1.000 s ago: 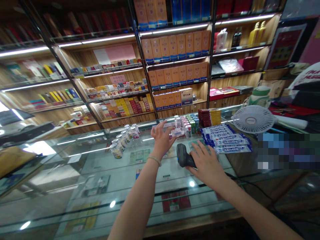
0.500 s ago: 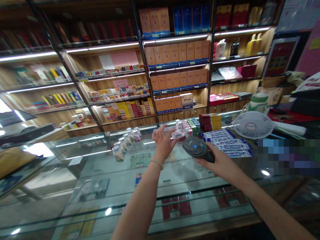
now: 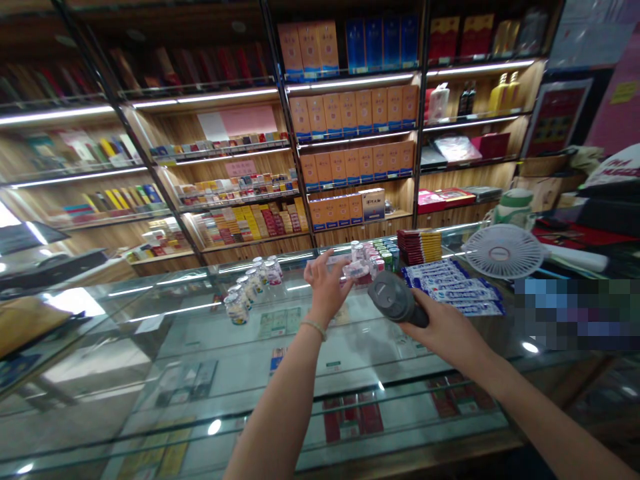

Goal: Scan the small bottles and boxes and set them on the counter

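My left hand (image 3: 326, 285) is over the glass counter (image 3: 300, 360), its thumb and fingers around a small clear container with a pinkish label (image 3: 356, 269). Wrapped by my right hand (image 3: 440, 323) is a dark grey handheld scanner (image 3: 395, 299), its head tilted toward that container. Just behind the container stand small bottles in pink and green rows (image 3: 383, 252). A slanting row of small white-capped bottles (image 3: 247, 287) is left of my left hand. Blue-and-white packets (image 3: 450, 283) lie fanned out right of the scanner, with stacked red and yellow packs (image 3: 420, 246) behind them.
A white fan (image 3: 503, 251) lies at the right, near a green-and-white jug (image 3: 513, 208). Shelves of boxed goods (image 3: 355, 167) line the wall behind the counter. A tan item (image 3: 30, 320) is at the far left.
The scanner has tilted slightly in my right hand, and its blue light no longer shows. My left hand and the container have barely moved.
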### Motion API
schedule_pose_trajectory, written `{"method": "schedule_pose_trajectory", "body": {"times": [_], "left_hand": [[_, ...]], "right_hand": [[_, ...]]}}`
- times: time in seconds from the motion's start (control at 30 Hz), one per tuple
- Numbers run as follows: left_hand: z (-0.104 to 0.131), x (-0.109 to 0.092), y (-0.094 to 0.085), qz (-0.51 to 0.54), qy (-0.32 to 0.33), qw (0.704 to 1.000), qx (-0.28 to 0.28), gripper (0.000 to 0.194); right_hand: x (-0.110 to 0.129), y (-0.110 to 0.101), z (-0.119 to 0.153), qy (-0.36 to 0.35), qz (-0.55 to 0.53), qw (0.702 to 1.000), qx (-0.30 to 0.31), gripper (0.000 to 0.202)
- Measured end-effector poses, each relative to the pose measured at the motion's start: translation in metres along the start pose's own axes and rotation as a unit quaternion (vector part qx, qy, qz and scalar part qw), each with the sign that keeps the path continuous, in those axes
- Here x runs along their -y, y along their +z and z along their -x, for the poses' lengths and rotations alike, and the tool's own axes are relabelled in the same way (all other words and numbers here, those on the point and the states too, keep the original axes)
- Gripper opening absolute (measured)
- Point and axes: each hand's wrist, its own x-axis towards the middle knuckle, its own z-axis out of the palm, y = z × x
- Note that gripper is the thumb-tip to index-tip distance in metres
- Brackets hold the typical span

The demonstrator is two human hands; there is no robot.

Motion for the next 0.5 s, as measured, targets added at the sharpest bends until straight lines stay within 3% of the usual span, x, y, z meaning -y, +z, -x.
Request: {"method": "schedule_pose_trajectory", "body": {"times": [0.13, 0.33, 0.5], "left_hand": [[-0.001, -0.001, -0.001, 0.007, 0.0, 1.0, 0.0, 0.037], [-0.001, -0.001, -0.003, 0.007, 0.002, 1.0, 0.004, 0.038], [-0.001, 0.0, -0.002, 0.005, 0.002, 1.0, 0.005, 0.039]], "right_hand": [[0.003, -0.003, -0.002, -0.009, 0.063, 0.998, 0.007, 0.019], [0.001, 0.008, -0.002, -0.057, 0.175, 0.983, 0.02, 0.021], [-0.013, 0.028, -0.006, -0.149, 0.2, 0.966, -0.063, 0.029]]}}
